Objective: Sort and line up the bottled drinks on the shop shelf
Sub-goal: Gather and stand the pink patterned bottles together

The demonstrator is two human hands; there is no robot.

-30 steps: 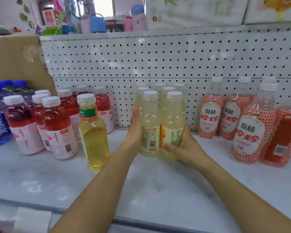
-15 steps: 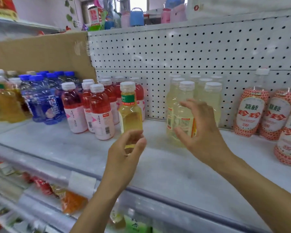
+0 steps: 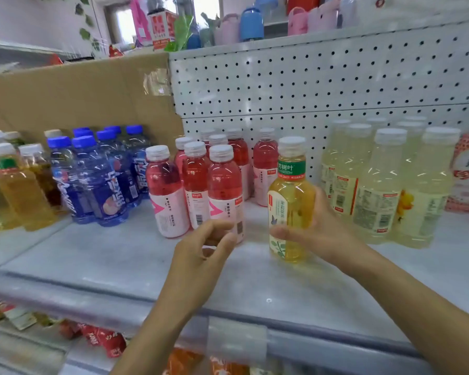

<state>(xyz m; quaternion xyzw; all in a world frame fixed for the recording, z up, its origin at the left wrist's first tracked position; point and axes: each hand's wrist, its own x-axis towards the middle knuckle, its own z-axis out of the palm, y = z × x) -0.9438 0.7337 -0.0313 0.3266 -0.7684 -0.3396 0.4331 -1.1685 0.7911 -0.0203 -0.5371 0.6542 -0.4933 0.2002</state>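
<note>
The right hand (image 3: 320,234) grips a tea bottle (image 3: 290,201) low on its body, thumb across the front of the label and fingers curled round the back. The bottle stands upright on the shelf (image 3: 119,255), long axis vertical, its ribbed white cap on top. It is clear plastic, square-shouldered, and holds yellow liquid. A green band at the neck carries the white characters "方树叶", and the pale label below shows a leaf sprig and a small bird. The left hand (image 3: 203,255) hovers just left of the bottle with its fingers loosely curled, holding nothing. Just beyond it stand the red bottles (image 3: 222,185), rounded clear plastic with white caps and white-and-pink labels printed with a pink triangle and a barcode. Further left of that hand are blue bottles (image 3: 98,180) with blue caps, their lettering too blurred to read, then amber bottles (image 3: 16,190). Right of the right hand stand pale bottles (image 3: 377,190) of cloudy yellowish drink, with white caps and fine-print labels. Behind them rises a white pegboard (image 3: 309,82), with brown cardboard (image 3: 79,96) to its left.
</note>
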